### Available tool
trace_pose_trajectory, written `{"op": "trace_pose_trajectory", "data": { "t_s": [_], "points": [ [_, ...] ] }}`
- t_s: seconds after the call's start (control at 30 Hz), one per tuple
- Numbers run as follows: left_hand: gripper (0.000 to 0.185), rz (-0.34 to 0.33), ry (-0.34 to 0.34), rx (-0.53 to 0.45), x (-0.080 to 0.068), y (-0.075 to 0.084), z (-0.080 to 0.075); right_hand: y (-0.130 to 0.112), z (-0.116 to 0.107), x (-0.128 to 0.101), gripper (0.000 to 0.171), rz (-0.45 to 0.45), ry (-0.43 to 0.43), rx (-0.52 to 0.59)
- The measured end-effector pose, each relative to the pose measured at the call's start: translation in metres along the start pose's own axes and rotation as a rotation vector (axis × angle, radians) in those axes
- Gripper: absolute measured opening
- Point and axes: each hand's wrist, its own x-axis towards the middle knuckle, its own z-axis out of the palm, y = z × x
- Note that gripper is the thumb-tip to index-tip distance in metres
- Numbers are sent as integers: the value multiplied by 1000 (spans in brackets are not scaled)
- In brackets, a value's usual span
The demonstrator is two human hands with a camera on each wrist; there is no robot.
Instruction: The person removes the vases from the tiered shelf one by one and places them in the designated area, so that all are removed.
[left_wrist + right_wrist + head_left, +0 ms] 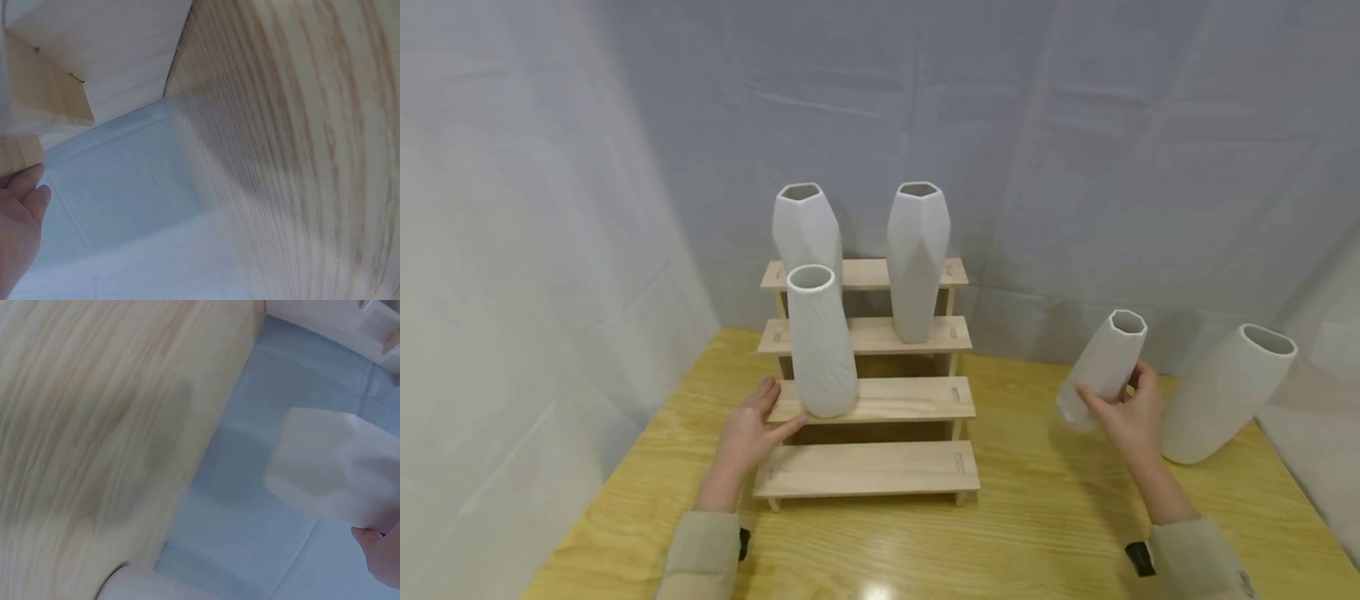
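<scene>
My right hand point(1135, 421) grips a small white faceted vase point(1101, 367) by its side, thumb in front and fingers behind. In the right wrist view the base of this vase point(331, 469) hangs above the table. My left hand point(748, 429) holds the left end of a step on the wooden tiered stand point(917, 400), its thumb along the front edge. Beside it, a white textured vase point(822, 350) stands on that same step. A faceted vase point(917, 258) is one step higher. Another faceted vase point(805, 221) stands behind the textured one, its base hidden.
A larger smooth white vase point(1225, 400) stands on the wooden table point(1030, 517) just right of my right hand. The lowest step point(865, 469) of the stand bears nothing. Pale cloth point(1075, 167) hangs behind the table and along both sides.
</scene>
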Motion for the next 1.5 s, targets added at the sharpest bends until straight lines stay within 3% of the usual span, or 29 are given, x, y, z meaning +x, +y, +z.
{"op": "trace_pose_trajectory", "data": {
  "t_s": [0.67,1.5],
  "points": [
    [77,6,6,1,1,1,-1,45,-19,8,62,18,97,-101],
    [77,7,9,20,-1,0,-1,67,-19,7,63,25,118,-131]
  ]
}}
